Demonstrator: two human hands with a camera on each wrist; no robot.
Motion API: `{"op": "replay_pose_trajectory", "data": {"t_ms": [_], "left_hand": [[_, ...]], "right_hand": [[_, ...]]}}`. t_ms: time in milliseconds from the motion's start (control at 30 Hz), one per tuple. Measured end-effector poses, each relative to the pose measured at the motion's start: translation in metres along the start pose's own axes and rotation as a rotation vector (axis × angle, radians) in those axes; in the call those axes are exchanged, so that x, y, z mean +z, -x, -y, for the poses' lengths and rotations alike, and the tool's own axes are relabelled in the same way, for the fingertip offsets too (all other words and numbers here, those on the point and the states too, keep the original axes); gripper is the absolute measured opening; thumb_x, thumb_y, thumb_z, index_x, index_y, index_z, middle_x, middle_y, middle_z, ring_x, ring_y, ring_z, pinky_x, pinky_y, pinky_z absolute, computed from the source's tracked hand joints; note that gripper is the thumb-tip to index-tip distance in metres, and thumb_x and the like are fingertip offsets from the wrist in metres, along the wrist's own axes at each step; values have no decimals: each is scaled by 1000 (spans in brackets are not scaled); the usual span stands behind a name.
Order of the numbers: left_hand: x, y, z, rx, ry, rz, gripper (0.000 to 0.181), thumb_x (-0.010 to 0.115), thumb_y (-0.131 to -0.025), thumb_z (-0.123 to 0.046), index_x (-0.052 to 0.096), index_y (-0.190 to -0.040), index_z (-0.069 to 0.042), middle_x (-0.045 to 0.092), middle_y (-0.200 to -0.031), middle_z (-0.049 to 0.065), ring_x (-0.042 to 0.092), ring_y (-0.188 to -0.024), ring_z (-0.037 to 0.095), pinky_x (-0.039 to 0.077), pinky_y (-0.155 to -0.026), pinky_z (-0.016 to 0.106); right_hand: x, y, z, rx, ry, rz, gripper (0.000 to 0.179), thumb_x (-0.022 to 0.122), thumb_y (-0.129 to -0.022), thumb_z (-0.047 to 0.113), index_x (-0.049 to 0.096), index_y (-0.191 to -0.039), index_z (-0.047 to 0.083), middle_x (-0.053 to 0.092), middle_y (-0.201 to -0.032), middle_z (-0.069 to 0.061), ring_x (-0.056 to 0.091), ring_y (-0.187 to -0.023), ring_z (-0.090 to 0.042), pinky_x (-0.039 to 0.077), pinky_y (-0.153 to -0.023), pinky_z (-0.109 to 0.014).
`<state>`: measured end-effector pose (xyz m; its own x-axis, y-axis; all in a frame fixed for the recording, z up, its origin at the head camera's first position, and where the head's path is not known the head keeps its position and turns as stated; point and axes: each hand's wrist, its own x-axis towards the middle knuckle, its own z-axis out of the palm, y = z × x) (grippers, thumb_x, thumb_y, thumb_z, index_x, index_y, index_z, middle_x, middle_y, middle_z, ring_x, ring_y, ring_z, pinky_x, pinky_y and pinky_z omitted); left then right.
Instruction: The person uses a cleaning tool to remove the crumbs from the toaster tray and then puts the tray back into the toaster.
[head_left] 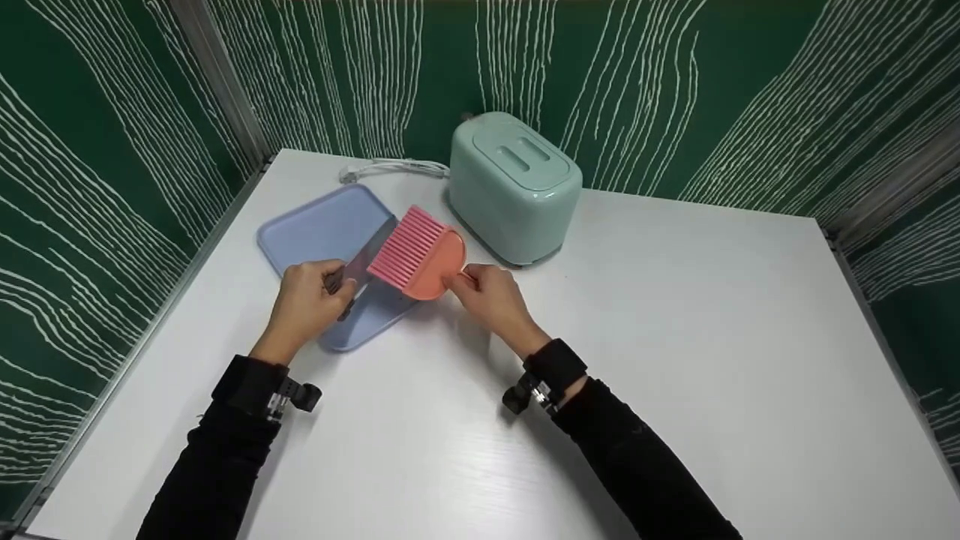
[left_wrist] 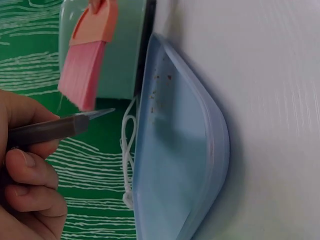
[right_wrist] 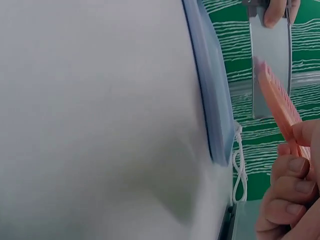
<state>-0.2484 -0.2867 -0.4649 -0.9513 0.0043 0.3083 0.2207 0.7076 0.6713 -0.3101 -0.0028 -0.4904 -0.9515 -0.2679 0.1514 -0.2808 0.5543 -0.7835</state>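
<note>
My left hand point(head_left: 304, 301) grips a scraper point(head_left: 364, 261) by its dark handle. Its flat, thin blade points up and to the right over the light blue tray point(head_left: 319, 229). Between the fingers and thumb of my right hand point(head_left: 495, 296) is the handle of a brush point(head_left: 431, 262) with an orange body and pink bristles. In the head view the bristles overlap the blade; the right wrist view has their tips right at its face. Small brown crumbs point(left_wrist: 169, 77) lie in the tray, seen in the left wrist view below the tools.
A mint green toaster point(head_left: 517, 187) stands behind the brush at the back of the white table point(head_left: 675, 360). Its white cord point(head_left: 401, 166) lies coiled beyond the tray. Green walls point(head_left: 345, 75) with pale streaks enclose the back and sides.
</note>
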Motion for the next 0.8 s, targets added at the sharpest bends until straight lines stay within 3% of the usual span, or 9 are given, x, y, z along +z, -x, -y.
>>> {"op": "replay_pose_trajectory", "data": {"t_ms": [67, 200, 633, 800], "left_hand": [[2, 1, 0, -4, 24, 8, 16, 68, -96, -4, 74, -82, -6, 72, -66, 6, 57, -53, 6, 40, -55, 20], [4, 2, 0, -4, 53, 9, 13, 68, -96, -4, 76, -86, -3, 74, -71, 9, 58, -56, 7, 44, -54, 18], [5, 4, 0, 68, 55, -9, 24, 70, -93, 0, 64, -71, -7, 61, -60, 1, 52, -55, 7, 38, -57, 21], [4, 5, -2, 74, 26, -19, 29, 70, -93, 0, 59, -68, -8, 56, -57, -1, 51, -54, 8, 35, -56, 21]], "right_hand": [[2, 0, 3, 16, -56, 11, 47, 69, -103, 38, 45, -66, 21, 39, -62, 9, 38, -59, -9, 28, -56, -26], [4, -2, 5, 44, -75, -3, 45, 68, -105, 38, 48, -69, 20, 42, -63, 8, 40, -60, -9, 29, -56, -26], [0, -3, -5, 134, 11, -29, 46, 65, -108, 38, 48, -70, 19, 42, -66, 6, 42, -61, -11, 30, -56, -26], [-1, -4, -13, 133, 45, -21, 45, 66, -107, 38, 49, -71, 18, 44, -66, 5, 43, -62, -12, 31, -57, -27]]}}
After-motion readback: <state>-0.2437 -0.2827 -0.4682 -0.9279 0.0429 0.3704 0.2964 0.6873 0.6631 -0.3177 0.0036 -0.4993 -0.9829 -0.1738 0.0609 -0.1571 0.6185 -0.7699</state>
